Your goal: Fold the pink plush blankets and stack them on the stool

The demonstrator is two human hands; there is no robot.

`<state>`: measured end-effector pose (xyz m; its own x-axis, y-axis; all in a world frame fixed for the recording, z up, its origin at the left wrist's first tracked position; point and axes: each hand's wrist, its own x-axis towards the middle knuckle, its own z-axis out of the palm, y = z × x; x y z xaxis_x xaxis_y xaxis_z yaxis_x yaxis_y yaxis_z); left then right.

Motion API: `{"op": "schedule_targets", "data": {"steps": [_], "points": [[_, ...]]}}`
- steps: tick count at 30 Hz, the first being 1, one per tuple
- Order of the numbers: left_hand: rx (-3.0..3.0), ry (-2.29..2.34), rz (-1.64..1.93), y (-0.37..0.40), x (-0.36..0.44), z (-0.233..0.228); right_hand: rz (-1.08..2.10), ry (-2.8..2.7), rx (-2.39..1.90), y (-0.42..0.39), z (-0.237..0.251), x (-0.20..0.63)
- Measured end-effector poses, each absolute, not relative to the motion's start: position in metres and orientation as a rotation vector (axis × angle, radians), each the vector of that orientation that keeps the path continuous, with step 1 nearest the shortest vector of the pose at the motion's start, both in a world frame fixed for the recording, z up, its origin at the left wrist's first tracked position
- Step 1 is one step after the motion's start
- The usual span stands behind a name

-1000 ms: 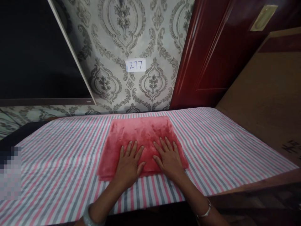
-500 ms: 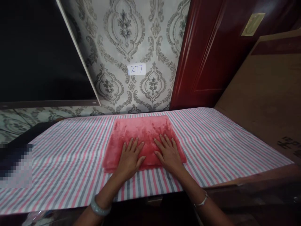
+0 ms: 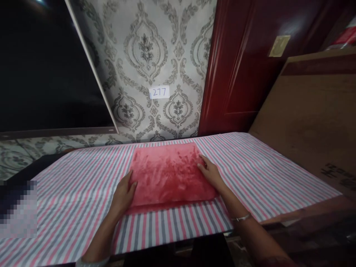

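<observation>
A red plush cloth [image 3: 167, 174], folded into a flat rectangle, lies on the striped cover [image 3: 94, 193]. My left hand [image 3: 124, 193] grips its left edge, thumb over the top and the other fingers along the side, partly hidden. At the right edge, my right hand [image 3: 210, 172] takes hold in the same way, with its thumb on the plush and its fingertips curled at the side. Darker brushed marks run across the cloth's upper face. Layered folds show along its front edge.
Behind the table stands a patterned wall with a paper label [image 3: 159, 92] reading 277. A dark screen [image 3: 50, 70] hangs at the left. On the right are a dark red door panel [image 3: 239, 74] and a large cardboard box [image 3: 311, 118].
Both hands have moved outward from lying flat on top of the red cloth to its left and right edges. The camera view has shifted slightly.
</observation>
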<state>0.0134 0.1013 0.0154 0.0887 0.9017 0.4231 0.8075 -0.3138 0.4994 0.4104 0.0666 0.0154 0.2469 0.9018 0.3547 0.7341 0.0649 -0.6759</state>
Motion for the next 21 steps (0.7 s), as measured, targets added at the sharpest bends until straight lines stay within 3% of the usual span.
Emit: {"op": "schedule_targets", "data": {"steps": [12,21], "points": [[1.785,1.769,1.121,0.111,0.005,0.008,0.268,-1.505,-1.730,0.142,0.024,0.419],[1.738,1.751,1.260,0.111,0.003,-0.020,0.060,-1.524,-1.690,0.157,0.013,0.417]]}}
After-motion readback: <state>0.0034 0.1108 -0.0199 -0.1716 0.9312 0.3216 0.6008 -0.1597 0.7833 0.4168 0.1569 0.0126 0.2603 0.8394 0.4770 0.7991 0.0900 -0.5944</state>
